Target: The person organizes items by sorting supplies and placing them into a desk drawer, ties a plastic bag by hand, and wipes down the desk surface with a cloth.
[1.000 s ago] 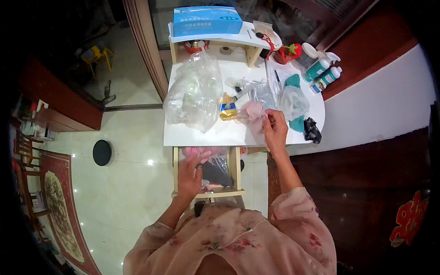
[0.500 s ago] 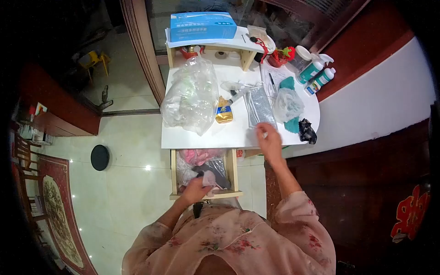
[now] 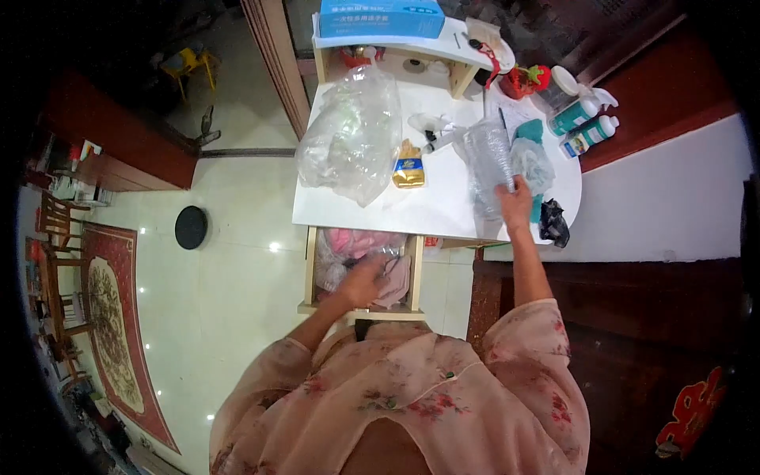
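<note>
My right hand [image 3: 516, 204] grips the lower right edge of a silvery, clear-plastic packet [image 3: 488, 158], which is tilted over the white desk. Over the open drawer [image 3: 417, 277] is my left hand [image 3: 364, 283], its fingers smeared by motion. A pale pink cloth-like piece [image 3: 396, 286] lies just right of those fingers inside the drawer. Behind them, a clear bag with bright pink contents [image 3: 356, 242] fills the back of the drawer. Right beside the packet sits a crumpled clear bag [image 3: 532, 166] on a teal cloth [image 3: 529, 129].
A large clear plastic bag [image 3: 352, 142] and a gold pouch [image 3: 409, 166] occupy the desk's left half. A black crumpled bag [image 3: 554, 225] lies near its right edge, with white-and-green bottles [image 3: 590, 136] behind. On the raised shelf stands a blue box [image 3: 381, 20].
My right hand has taken hold of the silvery packet and shifted it. The pale pink piece, earlier in my left hand, now lies in the drawer. The view has moved left.
</note>
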Tool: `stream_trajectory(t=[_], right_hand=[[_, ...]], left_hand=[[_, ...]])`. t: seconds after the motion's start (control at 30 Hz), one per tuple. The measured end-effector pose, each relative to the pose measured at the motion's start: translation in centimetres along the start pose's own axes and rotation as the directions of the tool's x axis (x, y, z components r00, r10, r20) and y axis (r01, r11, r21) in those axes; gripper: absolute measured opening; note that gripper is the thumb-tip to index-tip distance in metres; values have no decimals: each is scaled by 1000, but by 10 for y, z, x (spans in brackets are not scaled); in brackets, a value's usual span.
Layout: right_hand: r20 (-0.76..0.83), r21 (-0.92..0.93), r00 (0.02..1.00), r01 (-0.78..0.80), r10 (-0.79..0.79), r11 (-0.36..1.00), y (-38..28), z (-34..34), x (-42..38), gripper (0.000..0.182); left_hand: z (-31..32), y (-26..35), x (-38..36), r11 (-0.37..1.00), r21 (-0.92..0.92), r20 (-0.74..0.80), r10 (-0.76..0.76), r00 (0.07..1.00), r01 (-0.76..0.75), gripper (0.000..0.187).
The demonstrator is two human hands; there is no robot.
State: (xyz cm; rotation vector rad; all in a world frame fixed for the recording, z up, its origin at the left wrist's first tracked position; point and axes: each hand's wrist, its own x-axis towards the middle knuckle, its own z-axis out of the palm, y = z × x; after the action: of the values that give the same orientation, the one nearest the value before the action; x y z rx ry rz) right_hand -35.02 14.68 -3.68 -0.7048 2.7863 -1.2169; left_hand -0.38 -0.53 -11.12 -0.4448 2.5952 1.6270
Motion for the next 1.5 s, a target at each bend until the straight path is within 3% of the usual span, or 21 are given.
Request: stream_trajectory(t=[0.07,0.13,0.23,0.27,0.37,0.4,0.43,0.47,0.57,0.67,0.77,0.87,0.9,1.0,1.03,1.1,1.17,1.23,1.27,1.4,1.5], right_hand=[[-140,100,990,40,-26,994,-21,-18,-7,26],[-224,182,972,113,-70,977,-65,-40,-20,27],[-34,378,992,122,-118,918,-122,-57,-48,33],[135,430,980,72,-143,900,-127,-56,-58,37],[580,563,786,-195,-215,803,-125,-29,-99,43],[672,549,674,-176,-306,818,-137,-21,-109,48],[775,496,576,-298,-260,815,-140,-11,-121,40],[790,438,567,-255,-234,862,-131,6,-132,41],[809,300,547,-65,-218,952,-76,64,-167,42],[853,171,474,142,-219,975,-64,87,-177,41],[904,87,379,290,-199,953,-76,92,-172,38],[918,35,338,452,-207,892,-83,104,-163,38],[918,16,334,507,-213,862,-83,107,-162,39],[683,88,450,731,-575,676,-105,91,-164,41],[748,154,332,756,-575,637,-102,89,-163,44],[837,287,91,766,-539,575,-86,89,-173,48],[937,273,-34,693,-348,667,-64,99,-186,44],[884,253,61,772,-464,583,-50,105,-196,38],[847,239,95,810,-523,535,-44,108,-197,35],[822,317,97,741,-561,592,-69,94,-171,26],[556,288,399,730,-729,620,-88,69,-112,21]], left_hand=[[-38,17,-8,985,-166,-72,-51,996,39,46],[-59,21,-6,904,-426,-72,3,997,-33,46],[-98,65,1,815,-579,-97,-44,994,-20,50],[-108,83,1,801,-598,-104,-83,991,5,52],[-118,111,-6,565,-815,-283,-195,939,-129,58],[-119,110,-9,598,-792,-293,-203,934,-118,59],[-119,108,-15,631,-768,-304,-213,929,-107,59],[-120,104,-22,662,-743,-314,-223,923,-93,60],[-103,40,-42,805,-523,-202,-438,876,281,55],[-89,24,-64,774,-20,-267,-614,743,632,46],[-72,31,-70,855,355,-590,-109,800,379,44],[-53,21,-62,902,419,-332,50,942,100,42],[-47,26,-58,902,425,-235,22,972,82,39],[-15,-11,-58,787,581,-131,-161,978,207,33],[-12,-13,-56,814,536,-147,-171,974,224,25],[-16,-12,-54,809,544,-16,-253,967,220,22],[-20,-11,-48,819,527,104,-324,940,225,20],[-23,-12,-42,843,478,213,-382,899,245,20],[-21,-15,-41,831,494,181,-385,905,254,21],[-26,-9,-37,838,483,130,-354,926,253,22],[-30,6,-42,863,432,20,-299,954,261,22]])
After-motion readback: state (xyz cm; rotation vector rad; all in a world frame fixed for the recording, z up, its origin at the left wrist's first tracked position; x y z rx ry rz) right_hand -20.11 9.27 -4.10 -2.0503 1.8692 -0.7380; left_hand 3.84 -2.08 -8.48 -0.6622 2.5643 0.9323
